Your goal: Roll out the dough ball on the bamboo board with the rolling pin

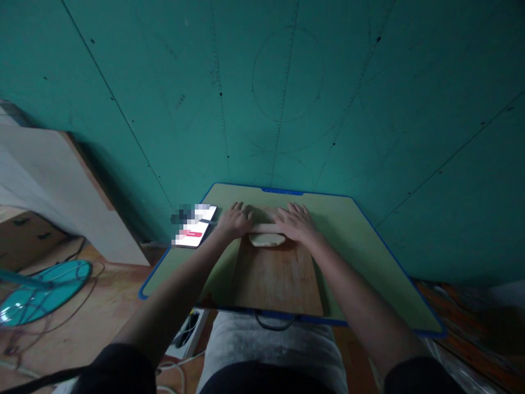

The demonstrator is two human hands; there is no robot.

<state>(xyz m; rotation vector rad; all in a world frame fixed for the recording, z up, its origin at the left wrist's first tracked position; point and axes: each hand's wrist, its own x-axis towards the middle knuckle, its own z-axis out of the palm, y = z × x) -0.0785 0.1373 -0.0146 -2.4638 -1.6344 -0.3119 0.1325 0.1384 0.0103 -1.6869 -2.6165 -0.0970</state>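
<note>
A pale wooden rolling pin [263, 229] lies crosswise near the far end of a wooden cutting board [274, 279]. My left hand [235, 221] rests palm down over its left end, fingers stretched forward. Over the right end lies my right hand [296, 221], also palm down, with its fingers spread. Both hands hide the ends of the pin. A flat, oval piece of white dough [267, 240] sits on the board along the pin's near side, between my hands. Part of the dough may be hidden under the pin.
The board lies on a light green folding table [361, 257] with a blue rim, against a green wall [287, 82]. A lit phone [197, 227] lies left of my left hand. On the floor at left are a turquoise round base [49, 290] and cables.
</note>
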